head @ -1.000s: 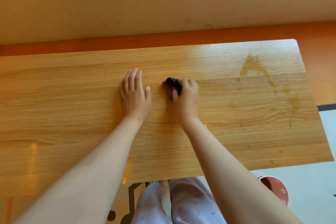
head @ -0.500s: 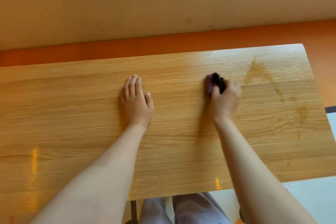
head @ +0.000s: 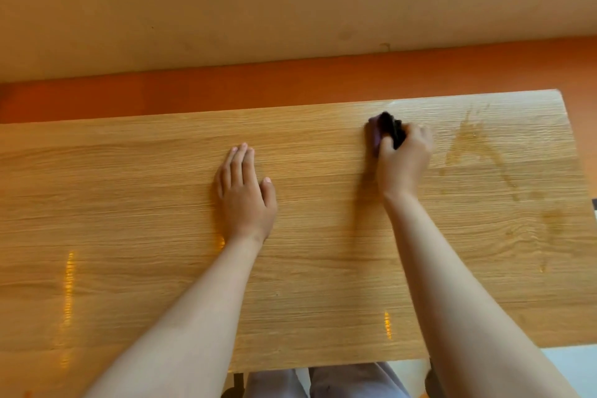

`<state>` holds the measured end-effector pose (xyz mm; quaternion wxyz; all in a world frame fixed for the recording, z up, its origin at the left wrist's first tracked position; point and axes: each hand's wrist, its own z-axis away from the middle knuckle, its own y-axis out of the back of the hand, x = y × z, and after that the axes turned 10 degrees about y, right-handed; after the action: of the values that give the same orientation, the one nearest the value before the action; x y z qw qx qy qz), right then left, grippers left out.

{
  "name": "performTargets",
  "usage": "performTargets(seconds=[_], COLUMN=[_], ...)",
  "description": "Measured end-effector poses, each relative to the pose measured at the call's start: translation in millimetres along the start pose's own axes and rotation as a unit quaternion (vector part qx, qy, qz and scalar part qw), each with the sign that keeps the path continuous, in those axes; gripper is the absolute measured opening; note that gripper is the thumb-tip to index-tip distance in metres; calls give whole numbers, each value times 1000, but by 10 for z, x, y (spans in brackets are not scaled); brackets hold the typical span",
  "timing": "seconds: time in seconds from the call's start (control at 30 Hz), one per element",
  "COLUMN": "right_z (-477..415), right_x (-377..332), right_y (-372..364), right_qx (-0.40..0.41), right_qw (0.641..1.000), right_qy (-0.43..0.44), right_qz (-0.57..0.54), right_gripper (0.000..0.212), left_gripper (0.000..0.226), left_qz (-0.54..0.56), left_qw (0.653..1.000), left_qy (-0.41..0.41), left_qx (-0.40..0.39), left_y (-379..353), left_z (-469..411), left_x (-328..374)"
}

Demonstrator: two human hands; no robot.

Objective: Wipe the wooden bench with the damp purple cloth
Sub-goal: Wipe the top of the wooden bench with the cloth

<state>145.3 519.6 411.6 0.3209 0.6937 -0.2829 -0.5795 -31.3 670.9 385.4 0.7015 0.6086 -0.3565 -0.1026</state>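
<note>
While the left hand lies flat, the right hand grips the purple cloth on the bench.

You are pressing your left hand flat on the wooden bench, fingers together and pointing toward the wall, near the middle of the bench top. You are gripping the bunched purple cloth in your right hand, holding it against the bench near its far edge, to the right of your left hand and well apart from it. The cloth is showing dark folds above a paler purple side. Just right of the cloth, a wet amber stain is lying on the bench, trailing toward its right end. An orange strip is running between the bench and the wall. Your pale trousers are showing below the bench's near edge.
</note>
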Motion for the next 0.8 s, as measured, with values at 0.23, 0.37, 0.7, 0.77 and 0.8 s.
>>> performTargets(seconds=[0.23,0.37,0.7,0.77,0.8], right_z=[294,-73,-176,-59,-46], right_x=[-764,-355,-478,-654,-687], right_y=[-561,-342,-412,-524,-536], right_qx=[-132,-66,-74,-105,-111], right_qw=[971,985,989,979,976], right_qy=[174,136,117,170,181], right_qz=[-97,-83,-45,-49,-47], right_gripper=[13,14,22,24,26], left_gripper=[55,54,55,55,54], left_qz=[-7,-10,-9,-11,-13], left_qw=[1000,1000,1000,1000,1000], left_qy=[7,10,8,8,7], left_qx=[-2,-1,-13,-15,-16], left_y=[8,19,11,13,13], left_z=[0,6,6,8,9], left_x=[8,7,0,-2,0])
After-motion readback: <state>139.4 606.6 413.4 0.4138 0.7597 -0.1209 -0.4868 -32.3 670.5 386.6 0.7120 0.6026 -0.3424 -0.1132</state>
